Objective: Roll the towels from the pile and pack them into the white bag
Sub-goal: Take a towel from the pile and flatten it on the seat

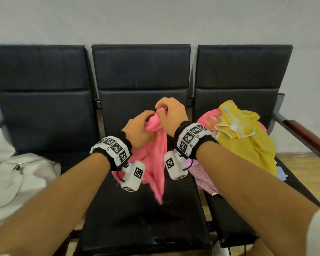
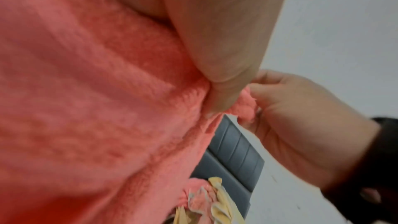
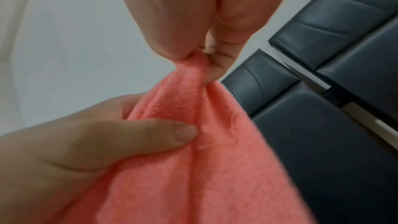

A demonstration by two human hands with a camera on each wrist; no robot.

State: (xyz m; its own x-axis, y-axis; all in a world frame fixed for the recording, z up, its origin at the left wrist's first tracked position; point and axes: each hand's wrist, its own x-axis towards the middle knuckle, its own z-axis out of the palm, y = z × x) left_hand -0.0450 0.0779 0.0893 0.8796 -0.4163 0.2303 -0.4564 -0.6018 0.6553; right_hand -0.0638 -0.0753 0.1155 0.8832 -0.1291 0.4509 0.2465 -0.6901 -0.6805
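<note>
Pink towel point(image 1: 156, 145) is up in the air over the middle seat point(image 1: 142, 209), bunched at its top end and hanging down. I've got my left hand point(image 1: 137, 129) curled around the bunch and my right hand point(image 1: 171, 115) pinching the top between thumb and fingers point(image 3: 224, 40). Towel pile point(image 1: 244, 133) sits on the right seat, white bag point(image 1: 17, 178) on the left one.

On the middle seat point(image 1: 142, 215) of the bench, a towel point(image 1: 155, 163) hangs at centre, gripped by both hands. The towel pile point(image 1: 246, 137) sits at three o'clock on the next seat; the bag point(image 1: 17, 178) lies at nine o'clock.
</note>
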